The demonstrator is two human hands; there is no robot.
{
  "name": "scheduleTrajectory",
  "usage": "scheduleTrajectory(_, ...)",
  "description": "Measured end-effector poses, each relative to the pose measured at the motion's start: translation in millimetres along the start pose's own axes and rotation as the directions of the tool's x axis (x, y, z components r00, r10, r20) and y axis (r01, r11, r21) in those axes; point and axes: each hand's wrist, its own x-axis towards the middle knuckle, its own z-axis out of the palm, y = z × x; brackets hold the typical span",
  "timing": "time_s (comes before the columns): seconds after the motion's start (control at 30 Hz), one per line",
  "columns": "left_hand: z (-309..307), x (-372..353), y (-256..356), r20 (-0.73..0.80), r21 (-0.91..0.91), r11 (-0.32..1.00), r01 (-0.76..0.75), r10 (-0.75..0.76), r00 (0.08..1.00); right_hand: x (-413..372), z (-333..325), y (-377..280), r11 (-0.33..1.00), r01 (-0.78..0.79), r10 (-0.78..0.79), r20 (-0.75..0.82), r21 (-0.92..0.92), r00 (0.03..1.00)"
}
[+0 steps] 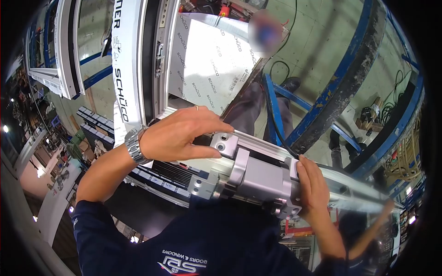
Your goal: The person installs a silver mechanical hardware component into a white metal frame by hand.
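Left hand (182,133): thumb and forefinger parted, one on each side of a small silver metal corner block with two round holes (224,143); tips look to be touching it, but pinch or light rest, cannot tell. Right hand (313,188): grasping the other end of the same piece, fingers curled over its edge, thumb hidden.

The piece: a matt silver, boxy metal fitting (262,175), lying between the two hands, above a long silver metal profile (359,185) that runs out past the right hand. Seating not visible from here.

Handling, my judgement: support both ends evenly so the fitting stays square to the profile; let the left hand feel for tilt at the corner block while the right takes the weight; keep fingertips out of the gaps between blocks; avoid scraping the bare metal.

Count: hands, 2. Fitting, 1. Two-holed blocks at its left end, 2: one at the left fingertips, one nearer the body from the left thumb. Silver link-band wristwatch (133,145), 1, on the left wrist. White sheet printed with dark lettering (202,73), 1, beyond the left hand.
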Motion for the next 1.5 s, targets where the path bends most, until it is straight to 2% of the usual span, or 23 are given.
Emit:
scheduleTrajectory(0.07, -4, 1, 7, 0.015, -0.049, 0.997, 0.066, -0.065, 0.998, -2, 3, 3, 1.000, 0.001, -0.002, -0.009, -0.026, 1.000)
scheduleTrajectory(0.17, 0, 2, 0, 0.016, -0.059, 0.998, 0.026, -0.025, 1.000, -1, 2, 3, 1.000, 0.009, -0.009, -0.007, -0.003, 1.000)
scheduleTrajectory(0.27, -8, 7, 2, 0.165, -0.036, 0.990, 0.133, -0.126, 0.978, 2, -1, 0, 1.000, 0.019, -0.019, -0.011, 0.004, 1.000)
scheduleTrajectory(0.37, -4, 4, 1, 0.068, -0.035, 0.999, 0.005, -0.003, 0.998, 1, 0, 0, 1.000, 0.024, -0.024, -0.011, 0.000, 1.000)
scheduleTrajectory(0.57, 6, -2, 0, -0.024, 0.057, 0.998, -0.041, 0.042, 0.999, -3, 2, 7, 0.997, 0.058, -0.058, 0.009, -0.055, 0.998)
scheduleTrajectory(0.7, 7, -10, 4, -0.136, -0.103, 0.995, 0.010, -0.024, 0.990, -1, 2, 6, 0.997, 0.054, -0.055, -0.005, -0.061, 0.998)
scheduleTrajectory(0.8, 6, -6, 2, -0.177, 0.137, 0.981, -0.139, 0.163, 0.971, 1, 0, 6, 0.996, 0.066, -0.065, 0.012, -0.053, 0.998)
scheduleTrajectory(0.9, 13, -10, 6, -0.162, 0.030, 0.999, -0.019, 0.024, 0.986, 0, 0, 5, 0.996, 0.073, -0.073, 0.016, -0.044, 0.997)
scheduleTrajectory(1.1, 8, -8, 1, -0.142, -0.032, 0.995, -0.092, 0.086, 0.986, 2, -2, 5, 0.996, 0.080, -0.080, 0.007, -0.027, 0.997)
scheduleTrajectory(1.2, 5, -10, 4, -0.100, -0.021, 0.998, -0.059, 0.057, 0.993, 2, -2, 5, 0.996, 0.083, -0.082, 0.014, -0.042, 0.996)
scheduleTrajectory(1.4, -3, -8, 3, 0.008, -0.167, 0.986, 0.002, -0.001, 1.000, 0, 1, 2, 0.997, 0.057, -0.057, 0.001, -0.046, 0.998)
scheduleTrajectory(1.5, -2, -8, 0, -0.011, -0.100, 0.993, -0.055, 0.054, 0.998, -1, 1, 3, 0.996, 0.056, -0.056, 0.004, -0.064, 0.998)
